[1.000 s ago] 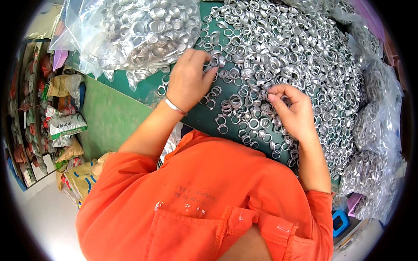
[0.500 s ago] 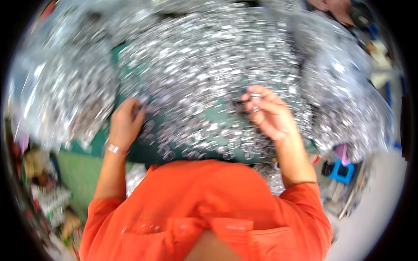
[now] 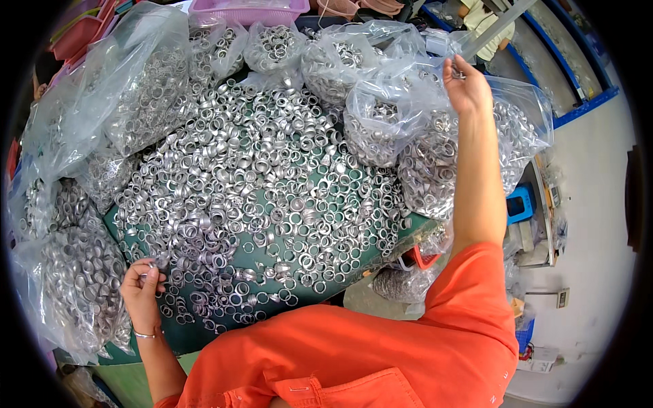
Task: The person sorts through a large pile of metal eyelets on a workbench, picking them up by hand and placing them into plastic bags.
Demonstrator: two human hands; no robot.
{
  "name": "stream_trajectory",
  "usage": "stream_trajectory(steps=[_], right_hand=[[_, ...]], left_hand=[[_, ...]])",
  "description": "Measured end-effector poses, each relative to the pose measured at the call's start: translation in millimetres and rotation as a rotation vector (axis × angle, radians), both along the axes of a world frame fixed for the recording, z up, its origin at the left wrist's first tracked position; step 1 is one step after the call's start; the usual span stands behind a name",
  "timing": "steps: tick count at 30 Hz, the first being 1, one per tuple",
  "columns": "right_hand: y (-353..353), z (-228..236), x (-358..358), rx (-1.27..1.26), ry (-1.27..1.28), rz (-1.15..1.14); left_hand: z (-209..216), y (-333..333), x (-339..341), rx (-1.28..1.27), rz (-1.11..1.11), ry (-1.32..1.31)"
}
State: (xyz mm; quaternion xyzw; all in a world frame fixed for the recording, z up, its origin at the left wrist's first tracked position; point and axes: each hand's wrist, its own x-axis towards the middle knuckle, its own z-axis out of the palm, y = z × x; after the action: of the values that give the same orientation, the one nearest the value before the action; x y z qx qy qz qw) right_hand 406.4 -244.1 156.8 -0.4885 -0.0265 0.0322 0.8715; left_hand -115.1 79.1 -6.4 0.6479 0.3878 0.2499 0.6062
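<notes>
Silver metal rings point(image 3: 272, 163) lie in a loose heap over a green table top point(image 3: 252, 257). At the heap's near left edge my left hand point(image 3: 143, 292) is closed, thumb and fingers pinching a metal ring. My right arm reaches far out to the right. Above the clear plastic bags point(image 3: 435, 156) of rings there, my right hand point(image 3: 469, 88) is raised with curled fingers, and small metal rings point(image 3: 458, 73) show between them. Just left of my left hand stands another clear bag point(image 3: 81, 279) filled with rings.
More ring-filled bags point(image 3: 275, 47) line the table's far edge, with a pink-purple basket point(image 3: 252, 9) behind them. Blue-edged shelving point(image 3: 558, 61) stands at the far right, where part of another person point(image 3: 486, 30) shows. A blue device point(image 3: 519, 204) sits beyond my right forearm.
My right hand has gone from above the rings to far out over the bags at the right. My body and view have turned; my left hand stays by the heap's left edge.
</notes>
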Motion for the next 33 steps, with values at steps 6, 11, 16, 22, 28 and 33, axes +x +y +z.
stream_trajectory(steps=[6, 11, 16, 22, 28, 33], right_hand=[[-65, -3, 132, 0.049, 0.233, -0.273], [-61, 6, 165, 0.011, 0.286, -0.364], [-60, 0, 174, 0.011, 0.285, -0.391], [-62, -44, 200, -0.757, 0.072, -0.47], [-76, -106, 260, -2.181, -0.576, 0.134], [-34, -104, 269, -2.539, -0.794, 0.417]], left_hand=[[8, -11, 12, -0.331, 0.097, -0.206], [6, -11, -3, -0.555, 0.187, -0.331], [19, -27, 11, -0.628, 0.277, -0.346], [17, -35, 19, -0.647, 0.25, -0.288], [25, -44, 37, -0.701, 0.19, -0.362], [36, -59, 34, -0.771, 0.17, -0.6]])
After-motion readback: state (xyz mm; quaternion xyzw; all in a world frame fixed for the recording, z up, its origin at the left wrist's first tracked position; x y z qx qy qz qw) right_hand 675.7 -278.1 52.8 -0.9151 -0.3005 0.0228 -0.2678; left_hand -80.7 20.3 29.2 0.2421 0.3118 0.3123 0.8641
